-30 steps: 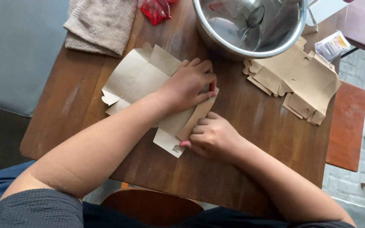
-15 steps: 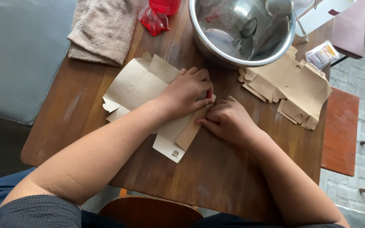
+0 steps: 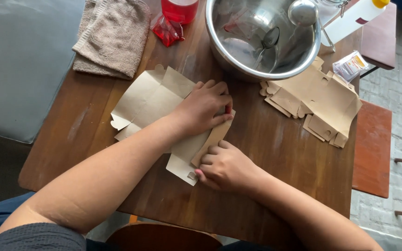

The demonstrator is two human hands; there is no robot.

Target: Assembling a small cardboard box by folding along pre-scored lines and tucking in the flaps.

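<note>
A flat brown cardboard box blank (image 3: 152,100) lies unfolded on the wooden table (image 3: 266,153). My left hand (image 3: 204,108) presses down on its right part, fingers spread over the card. My right hand (image 3: 226,166) sits just below it, fingers curled against a raised side flap (image 3: 211,140) that is bent upward along its fold. The lower corner of the blank sticks out by my right thumb.
A big steel bowl (image 3: 238,62) with spoons stands at the back. A stack of more cardboard blanks (image 3: 319,100) lies to the right. A beige towel (image 3: 112,35), a red bag (image 3: 166,31), a red cup, a white bottle (image 3: 354,18) and a small packet (image 3: 350,65) ring the top edge.
My right hand slid up along the flap toward the left hand, then came back down to the flap's lower end. The left hand stayed pressed on the card.
</note>
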